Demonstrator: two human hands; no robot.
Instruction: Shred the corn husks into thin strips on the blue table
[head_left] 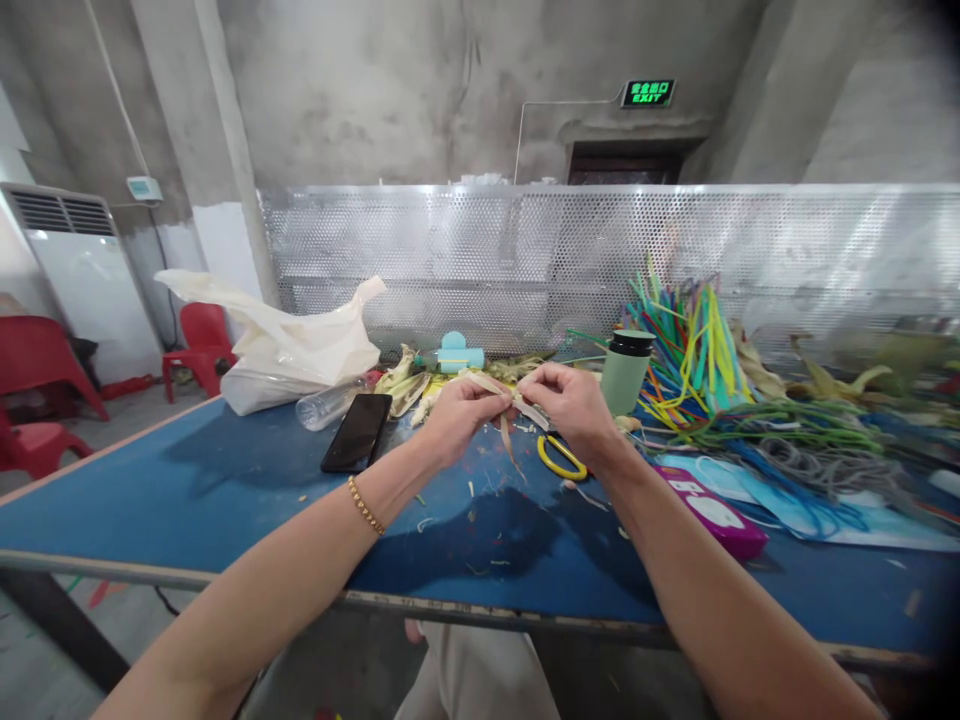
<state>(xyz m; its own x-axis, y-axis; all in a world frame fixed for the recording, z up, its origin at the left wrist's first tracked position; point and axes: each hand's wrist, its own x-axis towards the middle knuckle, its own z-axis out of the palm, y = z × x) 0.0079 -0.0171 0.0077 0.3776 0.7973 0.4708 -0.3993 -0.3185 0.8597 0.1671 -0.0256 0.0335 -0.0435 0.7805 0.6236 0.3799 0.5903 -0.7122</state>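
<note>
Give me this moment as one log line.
left hand: pinching pale strips | right hand: pinching pale strips | nearby: yellow handle, green bottle, black phone | surface: blue table

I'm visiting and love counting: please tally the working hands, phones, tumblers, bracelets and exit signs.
Hands with pale strips (left hand, right hand): 2
Phone: 1
Tumbler: 1
Bracelet: 1
Exit sign: 1
Total: 6

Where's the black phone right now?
In the head view, the black phone lies on the blue table, to the left of the left hand and right beside the clear plastic bottle.
</note>
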